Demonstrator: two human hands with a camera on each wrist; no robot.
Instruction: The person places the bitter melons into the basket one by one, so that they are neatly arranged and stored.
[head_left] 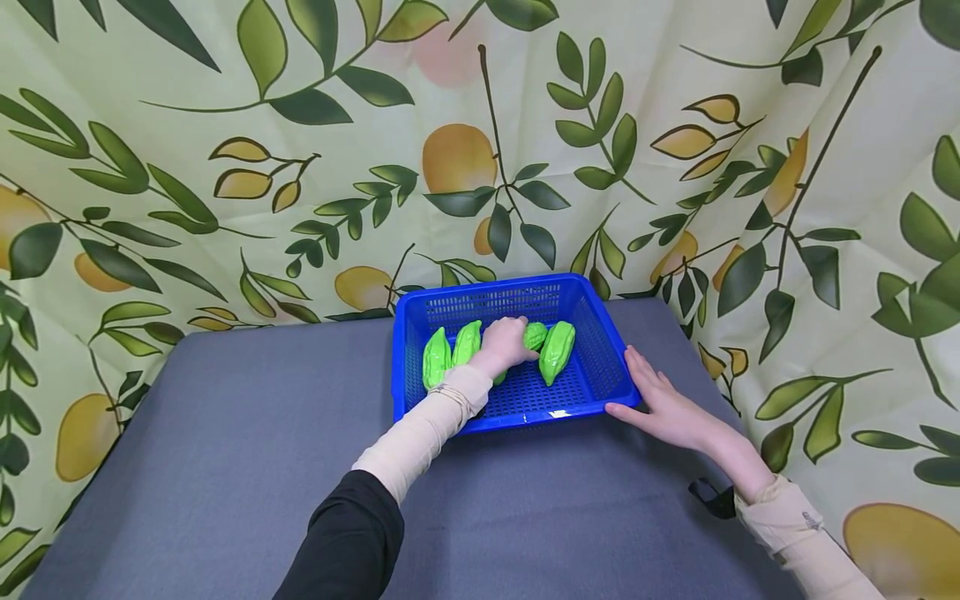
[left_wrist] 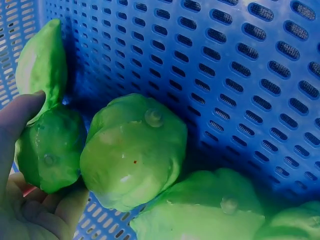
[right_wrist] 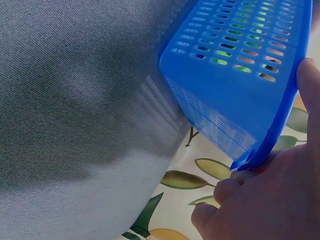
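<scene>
Inside a blue plastic basket lie several glossy green ribbed gourds that look like bitter melons. My left hand reaches into it and grips one bitter melon, thumb on one side and fingers on the other. Against that one leans another bitter melon. Next to it is a rounded gourd, with more along the wall. From the head, a bitter melon lies right of the hand and two others left. My right hand rests against the basket's near right corner, fingers extended, thumb touching the rim.
The basket stands on a grey cloth-covered table, near its far edge. Behind and to the right hangs a leaf-and-fruit patterned curtain. A black strap hangs by the right wrist.
</scene>
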